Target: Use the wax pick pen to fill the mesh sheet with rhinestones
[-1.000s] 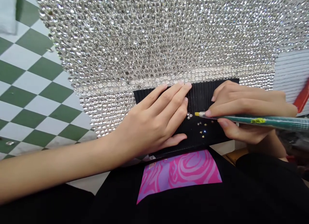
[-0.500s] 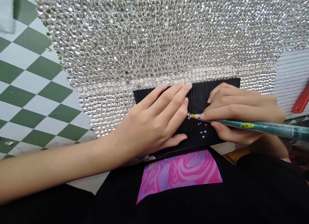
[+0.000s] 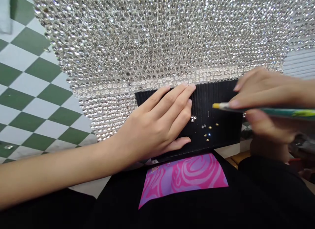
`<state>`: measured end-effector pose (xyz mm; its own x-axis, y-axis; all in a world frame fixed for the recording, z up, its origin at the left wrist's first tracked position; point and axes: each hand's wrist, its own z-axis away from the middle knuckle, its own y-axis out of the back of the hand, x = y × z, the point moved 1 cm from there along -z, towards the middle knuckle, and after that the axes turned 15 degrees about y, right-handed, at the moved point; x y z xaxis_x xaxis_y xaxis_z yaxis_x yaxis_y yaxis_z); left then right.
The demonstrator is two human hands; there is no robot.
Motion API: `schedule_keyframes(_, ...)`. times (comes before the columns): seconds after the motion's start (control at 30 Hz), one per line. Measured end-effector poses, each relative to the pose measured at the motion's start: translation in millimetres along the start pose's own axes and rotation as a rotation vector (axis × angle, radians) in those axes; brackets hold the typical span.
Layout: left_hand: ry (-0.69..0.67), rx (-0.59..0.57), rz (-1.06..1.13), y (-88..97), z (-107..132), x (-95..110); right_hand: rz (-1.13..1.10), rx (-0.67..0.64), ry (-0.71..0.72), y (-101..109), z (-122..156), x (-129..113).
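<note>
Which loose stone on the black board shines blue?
The blue stone, just right of one gold stone and above another; the others look gold or clear.

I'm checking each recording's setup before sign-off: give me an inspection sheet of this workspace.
Surface: black ridged board against a sheet densely covered in clear stones.
Job's things: loose stones on the board, some clustered, others scattered; green pen, its yellow tip apart from them.
Clutter: a stray stone on the green-and-white checked surface; blurred items at lower right, not identifiable.
Hands: left hand laid flat on the board, fingers extended; right hand gripping the pen, slightly blurred.
Cables: nothing seen.
Surroundings: pink-and-purple patterned piece and black clothing below the board.
</note>
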<state>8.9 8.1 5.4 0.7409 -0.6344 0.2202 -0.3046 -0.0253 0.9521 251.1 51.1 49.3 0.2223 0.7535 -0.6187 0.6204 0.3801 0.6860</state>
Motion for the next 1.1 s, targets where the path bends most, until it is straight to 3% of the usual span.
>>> schedule_keyframes(0.13,0.004,0.001,-0.001,0.5,0.2,-0.1,-0.057,-0.078,0.091,-22.9,-4.0,-5.5)
schedule_keyframes(0.23,0.002,-0.005,0.003,0.7,0.3,-0.1,-0.063,-0.1,0.105,-28.6,-5.8,-6.6)
schedule_keyframes(0.87,0.002,-0.004,0.008,0.0,1.0,0.1,-0.069,-0.066,0.065,-15.0,0.6,-0.7)
schedule_keyframes(1.03,0.015,-0.024,0.027,-0.5,1.8,-0.6,-0.163,-0.094,-0.202,-9.9,0.4,-2.5)
schedule_keyframes(1.1,0.022,-0.04,0.045,-0.6,2.1,-1.0,-0.185,-0.11,-0.202,-8.3,0.3,-3.2)
